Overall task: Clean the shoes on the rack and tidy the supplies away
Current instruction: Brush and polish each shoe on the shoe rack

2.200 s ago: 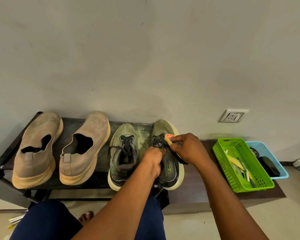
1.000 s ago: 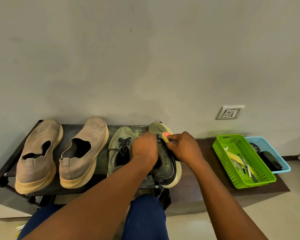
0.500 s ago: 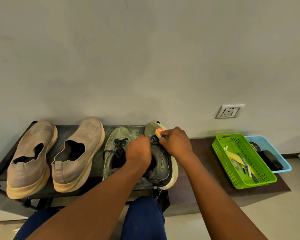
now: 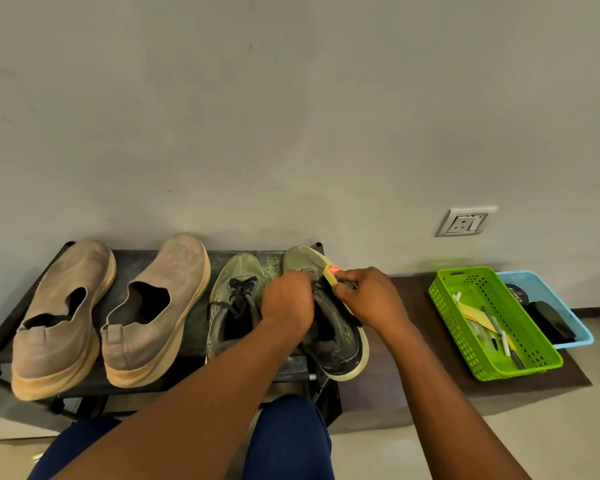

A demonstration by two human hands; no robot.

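Two pairs of shoes stand on a low dark rack (image 4: 201,337): two tan slip-ons (image 4: 66,317) (image 4: 156,306) at the left and two olive-green sneakers. The left sneaker (image 4: 232,299) stands untouched. My left hand (image 4: 286,303) grips the right sneaker (image 4: 329,341) over its laces, tilting it at the rack's right end. My right hand (image 4: 369,299) holds a yellow shoe brush (image 4: 333,277) with a red label against the upper of that sneaker; its dark bristles are mostly hidden under my fingers.
A green basket (image 4: 465,341) with pens and small supplies sits on a brown mat (image 4: 406,379) to the right. Behind the green basket is a blue basket (image 4: 575,323) holding a polish tin and a dark brush. A wall socket (image 4: 466,223) is above. My knees are below the rack.
Both hands have slid from the sneaker's middle up toward its toe with the brush. The sneaker tilted to the right. The camera view shifted slightly.
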